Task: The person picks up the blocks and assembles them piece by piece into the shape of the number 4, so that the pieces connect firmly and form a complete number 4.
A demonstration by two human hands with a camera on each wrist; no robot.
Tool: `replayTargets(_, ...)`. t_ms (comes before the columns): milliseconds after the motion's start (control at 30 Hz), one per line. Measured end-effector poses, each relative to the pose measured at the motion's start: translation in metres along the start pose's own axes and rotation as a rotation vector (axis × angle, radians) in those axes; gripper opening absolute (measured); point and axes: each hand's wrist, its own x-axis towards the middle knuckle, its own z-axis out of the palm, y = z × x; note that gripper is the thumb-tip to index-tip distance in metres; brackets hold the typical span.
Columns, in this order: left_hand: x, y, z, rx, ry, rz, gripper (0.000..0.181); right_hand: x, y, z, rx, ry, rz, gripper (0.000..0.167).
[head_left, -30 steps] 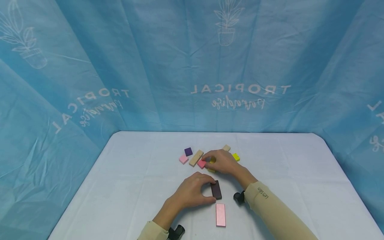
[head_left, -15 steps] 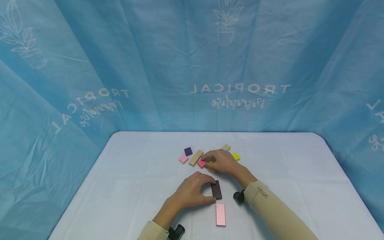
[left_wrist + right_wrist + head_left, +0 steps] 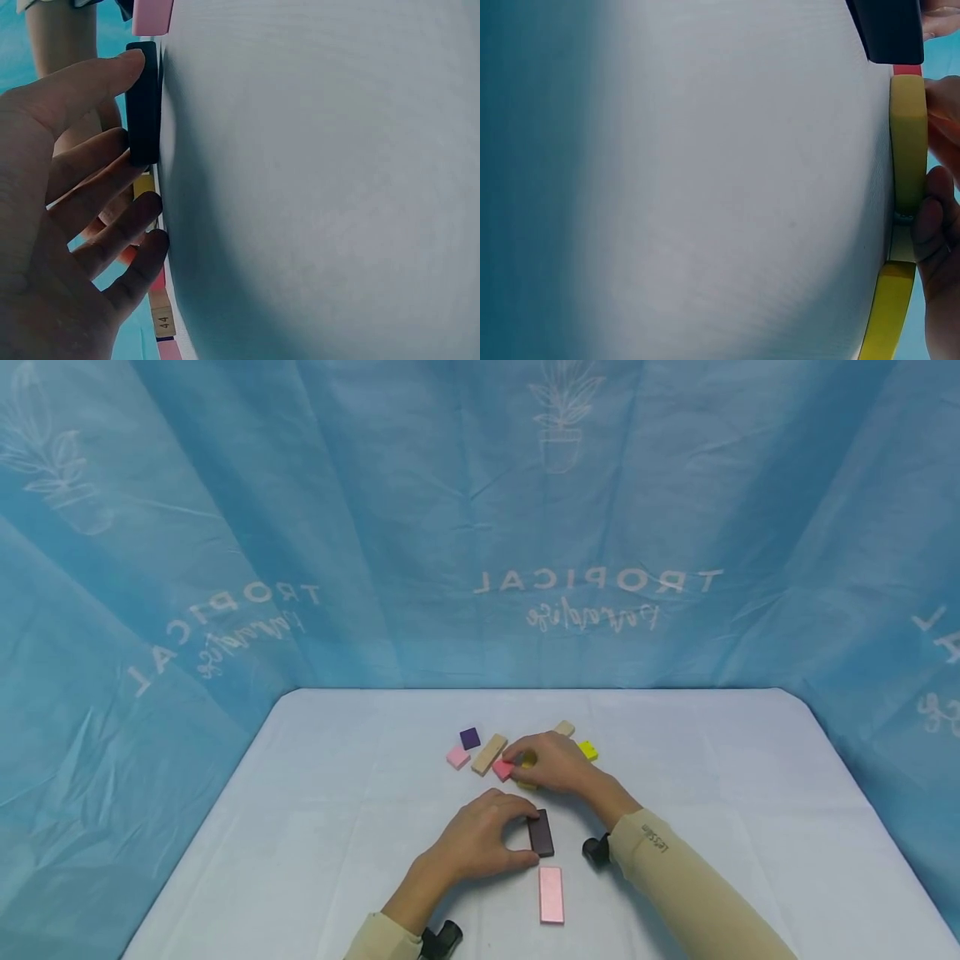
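My left hand (image 3: 480,837) pinches a dark brown rectangular block (image 3: 542,833) by its two ends; in the left wrist view the thumb is on one end of the dark block (image 3: 142,105) and the index finger at the other. Farther back, the thumb and index finger of my right hand (image 3: 558,766) pinch a small red block (image 3: 502,769). Under that hand lies a yellow block (image 3: 528,786), partly covered. The right wrist view has the yellow block (image 3: 909,142) in front, hiding most of the red one.
A long pink block (image 3: 551,896) lies just nearer than the dark one. Around my right hand are a plain wooden block (image 3: 490,754), a small pink block (image 3: 458,757), a purple block (image 3: 469,738), a bright yellow piece (image 3: 588,751) and another wooden block (image 3: 565,727). White cloth covers the table (image 3: 300,827).
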Motion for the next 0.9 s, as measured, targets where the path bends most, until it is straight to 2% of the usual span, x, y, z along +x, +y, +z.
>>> replayTargets(433, 0.0006, -0.0003, 0.0009, -0.013, -0.002, 0.025, 0.048, -0.0010, -0.0005, 0.0002, 0.007, 0.000, 0.008, 0.023)
replayTargets(667, 0.0003, 0.0031, -0.0001, 0.000, -0.017, 0.023, 0.056, -0.0008, 0.0011, 0.0016, -0.003, 0.013, 0.001, 0.023)
replayTargets(900, 0.0009, 0.0058, -0.0006, 0.040, -0.031, 0.046, 0.064, -0.0014, 0.0018, 0.0012, -0.005, 0.024, -0.011, 0.022)
